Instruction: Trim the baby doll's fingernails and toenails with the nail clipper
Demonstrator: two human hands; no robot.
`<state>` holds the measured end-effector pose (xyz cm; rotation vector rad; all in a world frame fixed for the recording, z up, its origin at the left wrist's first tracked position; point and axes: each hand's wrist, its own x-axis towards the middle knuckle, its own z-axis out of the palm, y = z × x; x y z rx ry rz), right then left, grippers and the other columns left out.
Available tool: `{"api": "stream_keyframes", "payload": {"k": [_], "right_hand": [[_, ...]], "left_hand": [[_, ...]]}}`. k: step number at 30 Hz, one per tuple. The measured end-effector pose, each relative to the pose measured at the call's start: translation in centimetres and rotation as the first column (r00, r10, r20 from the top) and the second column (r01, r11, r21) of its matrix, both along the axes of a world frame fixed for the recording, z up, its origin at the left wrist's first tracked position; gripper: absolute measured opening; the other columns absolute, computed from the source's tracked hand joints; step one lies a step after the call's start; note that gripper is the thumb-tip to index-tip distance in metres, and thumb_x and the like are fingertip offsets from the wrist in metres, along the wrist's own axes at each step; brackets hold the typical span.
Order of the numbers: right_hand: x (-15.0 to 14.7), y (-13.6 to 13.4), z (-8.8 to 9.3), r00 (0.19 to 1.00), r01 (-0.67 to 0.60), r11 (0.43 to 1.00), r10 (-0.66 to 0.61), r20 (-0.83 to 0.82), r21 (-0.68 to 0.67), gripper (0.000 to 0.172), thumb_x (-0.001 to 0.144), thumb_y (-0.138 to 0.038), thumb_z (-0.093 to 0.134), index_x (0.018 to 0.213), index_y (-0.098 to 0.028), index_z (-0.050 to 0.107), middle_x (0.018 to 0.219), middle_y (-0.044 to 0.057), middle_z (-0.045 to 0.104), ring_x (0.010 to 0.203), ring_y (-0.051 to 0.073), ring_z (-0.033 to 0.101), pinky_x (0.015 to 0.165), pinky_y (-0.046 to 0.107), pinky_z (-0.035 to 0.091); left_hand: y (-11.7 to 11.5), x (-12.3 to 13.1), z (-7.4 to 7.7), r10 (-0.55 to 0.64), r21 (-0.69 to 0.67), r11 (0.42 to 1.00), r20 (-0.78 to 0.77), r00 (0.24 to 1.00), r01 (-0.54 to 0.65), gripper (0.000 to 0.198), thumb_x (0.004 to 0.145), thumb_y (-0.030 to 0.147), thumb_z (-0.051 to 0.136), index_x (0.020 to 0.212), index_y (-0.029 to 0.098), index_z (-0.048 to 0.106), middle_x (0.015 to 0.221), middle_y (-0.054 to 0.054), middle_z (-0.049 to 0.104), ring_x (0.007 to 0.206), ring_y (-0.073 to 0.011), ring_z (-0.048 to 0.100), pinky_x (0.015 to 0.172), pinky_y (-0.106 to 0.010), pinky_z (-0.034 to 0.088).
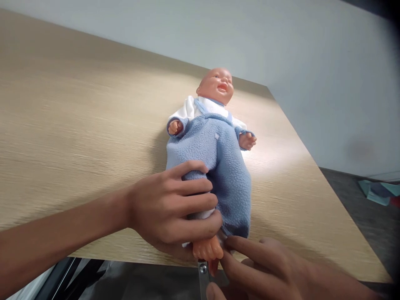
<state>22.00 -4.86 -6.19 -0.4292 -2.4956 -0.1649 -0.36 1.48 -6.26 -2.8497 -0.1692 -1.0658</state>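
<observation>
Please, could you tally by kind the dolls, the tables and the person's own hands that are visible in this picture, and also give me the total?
Baby doll in blue overalls: 1
Wood-grain table: 1
Person's own hands, left hand and right hand: 2
Total: 4

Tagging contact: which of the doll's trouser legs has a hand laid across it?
The trouser leg on the picture's left: the left hand lies across it. The trouser leg on the picture's right shows uncovered along most of its length.
</observation>
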Motion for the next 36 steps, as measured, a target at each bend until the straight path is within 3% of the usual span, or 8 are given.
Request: {"api": "stream_keyframes", "payload": {"k": [8,24,36], "right_hand": [[-0.39,-0.10,0.11,0.997,0.034,0.998,-0.031,-0.064,0.049,0.023,0.089,-0.024,0.053,0.072,-0.019,0.068,0.079,-0.001,0.058,0.052,0.005,0.045,0.032,0.009,0.038],[-0.24,-0.05,0.45,1.000,0.019,1.000,-0.019,-0.002,0.009,0.022,0.089,-0.024,0.051,0.079,-0.019,0.070,0.081,0.000,0.058,0.052,0.005,0.045,0.032,0.009,0.037],[0.01,-0.36,-0.48,0.999,0.032,0.999,-0.031,-0.018,0.041,0.015,0.088,-0.029,0.055,0.082,-0.022,0.066,0.081,-0.001,0.059,0.053,0.007,0.050,0.032,0.015,0.038]], "left_hand": [[-0.06,0.01,-0.12,0.008,-0.006,1.000,0.010,1.000,-0.008,0.033,0.085,0.045,0.054,0.094,0.015,0.067,0.088,-0.004,0.068,0.083,-0.0185,0.063,0.092,-0.048,0.050],[0.06,-0.08,0.02,0.000,-0.009,1.000,0.000,1.000,0.000,0.034,0.087,0.046,0.052,0.094,0.016,0.066,0.087,-0.005,0.068,0.082,-0.0177,0.062,0.092,-0.047,0.049],[0.07,0.03,-0.05,0.011,-0.011,1.000,0.007,1.000,-0.011,0.033,0.086,0.045,0.053,0.094,0.016,0.067,0.087,-0.004,0.068,0.083,-0.0179,0.063,0.092,-0.047,0.050]]}}
